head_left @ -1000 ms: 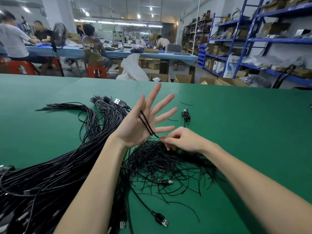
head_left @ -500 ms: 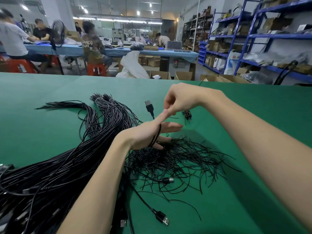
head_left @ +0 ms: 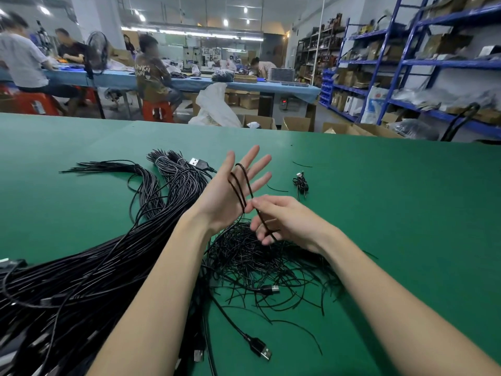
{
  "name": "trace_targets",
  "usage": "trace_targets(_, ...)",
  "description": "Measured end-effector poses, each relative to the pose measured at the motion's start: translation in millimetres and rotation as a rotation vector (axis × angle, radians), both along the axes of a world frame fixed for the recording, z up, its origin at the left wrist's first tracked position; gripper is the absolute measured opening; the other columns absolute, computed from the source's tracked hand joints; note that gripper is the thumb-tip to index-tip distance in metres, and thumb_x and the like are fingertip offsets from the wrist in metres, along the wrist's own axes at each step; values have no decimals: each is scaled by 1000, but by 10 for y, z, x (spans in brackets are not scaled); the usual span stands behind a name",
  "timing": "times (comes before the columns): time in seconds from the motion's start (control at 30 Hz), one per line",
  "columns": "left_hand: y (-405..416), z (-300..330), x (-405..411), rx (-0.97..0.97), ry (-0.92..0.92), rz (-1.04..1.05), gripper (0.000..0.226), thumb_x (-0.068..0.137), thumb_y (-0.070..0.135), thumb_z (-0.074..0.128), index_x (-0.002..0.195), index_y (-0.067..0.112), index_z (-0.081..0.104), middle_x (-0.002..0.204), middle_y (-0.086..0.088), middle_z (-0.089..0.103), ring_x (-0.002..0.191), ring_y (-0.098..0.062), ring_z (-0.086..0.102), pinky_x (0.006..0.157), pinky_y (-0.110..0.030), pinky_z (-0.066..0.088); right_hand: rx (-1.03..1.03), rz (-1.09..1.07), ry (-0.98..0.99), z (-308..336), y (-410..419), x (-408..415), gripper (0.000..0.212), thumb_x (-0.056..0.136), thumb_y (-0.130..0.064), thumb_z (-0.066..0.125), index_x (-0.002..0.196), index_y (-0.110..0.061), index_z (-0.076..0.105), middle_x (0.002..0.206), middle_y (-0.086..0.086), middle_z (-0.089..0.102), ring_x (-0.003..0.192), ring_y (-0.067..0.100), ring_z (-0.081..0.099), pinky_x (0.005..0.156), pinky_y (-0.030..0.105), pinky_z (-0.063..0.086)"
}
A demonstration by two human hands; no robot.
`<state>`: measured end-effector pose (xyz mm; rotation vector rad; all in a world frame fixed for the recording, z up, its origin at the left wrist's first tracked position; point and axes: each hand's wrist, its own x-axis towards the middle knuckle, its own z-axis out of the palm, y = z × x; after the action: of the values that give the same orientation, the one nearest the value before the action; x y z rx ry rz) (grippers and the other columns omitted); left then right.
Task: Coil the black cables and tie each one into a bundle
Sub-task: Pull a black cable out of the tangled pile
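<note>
Your left hand [head_left: 230, 191] is spread flat, fingers straight, with the black cable [head_left: 240, 183] looped over them. Your right hand [head_left: 282, 221] pinches the strand just below, above the tie pile [head_left: 260, 256]. Slacken that pinch and I'd expect the loops to slide off those straight fingers.

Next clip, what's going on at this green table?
A person is coiling a black cable around their raised left hand, whose fingers are spread. The right hand pinches the cable just below and feeds it on. A few loops sit on the palm; nothing is tied yet. One finished bundle lies farther back on the table, and a big heap of loose cables waits at the left.
</note>
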<state>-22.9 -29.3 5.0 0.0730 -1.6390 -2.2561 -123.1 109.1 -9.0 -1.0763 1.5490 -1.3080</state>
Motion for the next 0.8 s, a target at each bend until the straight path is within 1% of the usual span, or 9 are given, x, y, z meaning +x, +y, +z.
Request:
trace_targets(0.07, 0, 24, 28, 12, 32, -27, 58, 105, 57, 12, 155, 36, 32, 153, 8, 48, 141, -20, 46, 120, -54, 28, 37, 46, -20, -92, -15, -70, 29, 101, -44, 59, 85, -27, 75, 73, -2, 66, 62, 13, 60, 57, 23, 52)
trace_targets(0.2, -46, 84, 118, 0, 104, -167, 59, 105, 55, 10, 158, 33, 26, 159, 1, 40, 144, -30, 42, 116, -56, 35, 179, 116, 98, -150, 7, -273, 40, 88, -62, 69, 71, -26, 71, 62, -9, 54, 50, 8, 42, 48, 19, 34)
trace_targets(0.3, 19, 117, 147, -70, 48, -336, 64, 104, 56, 10, 157, 27, 31, 158, -7, 41, 137, -40, 48, 109, -54, 45, 258, 156, 325, 6, 50, -400, 33, 85, -62, 69, 72, -32, 75, 62, -9, 54, 52, 8, 39, 51, 23, 31)
trace_targets(0.4, 136, 95, 83, -249, -161, -444, 70, 102, 60, 10, 153, 22, 40, 152, -8, 49, 127, -41, 57, 102, -50, 50, 403, 272, 699, 283, 17, -516, 22, 97, -33, 60, 88, -20, 77, 82, 0, 70, 69, 25, 55, 69, 37, 52)
trace_targets(0.47, 206, 53, 34, -347, -302, -475, 71, 101, 62, 10, 149, 21, 44, 150, -4, 52, 129, -41, 56, 105, -51, 47, 490, 259, 838, 455, -46, -579, 32, 99, -14, 58, 75, -25, 75, 68, -6, 66, 65, 23, 48, 66, 35, 44)
trace_targets(0.53, 234, 19, 6, -409, -386, -421, 71, 101, 62, 11, 144, 21, 51, 150, 1, 53, 128, -34, 59, 107, -50, 48, 550, 215, 838, 643, -111, -594, 26, 92, -10, 65, 74, -23, 78, 66, 0, 58, 66, 21, 39, 61, 32, 34)
trace_targets(0.63, 214, -7, -2, -473, -444, -304, 70, 101, 65, 13, 143, 27, 53, 153, 10, 48, 127, -24, 60, 106, -43, 50, 538, 131, 900, 913, -169, -558, 10, 89, -16, 75, 81, -21, 80, 67, -4, 65, 65, 14, 48, 60, 27, 42)
trace_targets(0.7, 188, -34, -16, -512, -463, -228, 68, 100, 67, 13, 146, 31, 48, 155, 13, 44, 131, -23, 56, 108, -42, 48, 463, 37, 994, 1037, -173, -495, 13, 89, -17, 72, 84, -24, 82, 66, -12, 72, 55, 4, 53, 54, 17, 45)
trace_targets(0.8, 138, -61, -39, -466, -390, -89, 65, 102, 64, 13, 152, 32, 39, 155, 14, 43, 133, -24, 53, 111, -45, 45, 303, -135, 1050, 1008, -128, -348, 19, 86, -15, 68, 80, -27, 82, 60, -17, 70, 49, -7, 56, 52, 11, 43)
